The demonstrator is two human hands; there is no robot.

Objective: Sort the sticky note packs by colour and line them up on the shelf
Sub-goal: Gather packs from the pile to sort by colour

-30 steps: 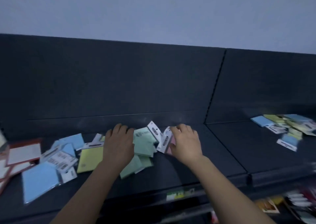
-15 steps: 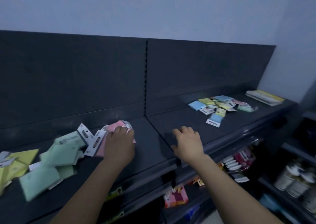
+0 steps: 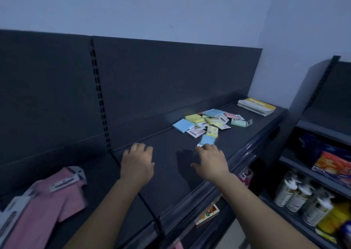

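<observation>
My left hand [image 3: 137, 163] and my right hand [image 3: 211, 163] are bare from fingertips to wrist. The left forearm [image 3: 112, 210] and the right forearm [image 3: 254, 210] are uncovered as well — plain bare arms all the way to the bottom edge of the view. The knuckles show as low ridges — the nails are too blurred in this dim light to make out.

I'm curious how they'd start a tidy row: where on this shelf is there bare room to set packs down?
Bare shelf runs from the pink packs to the mixed pile, around the left hand and right hand. A smaller gap lies between that pile and the stack of booklets. The pile itself is crowded.
</observation>
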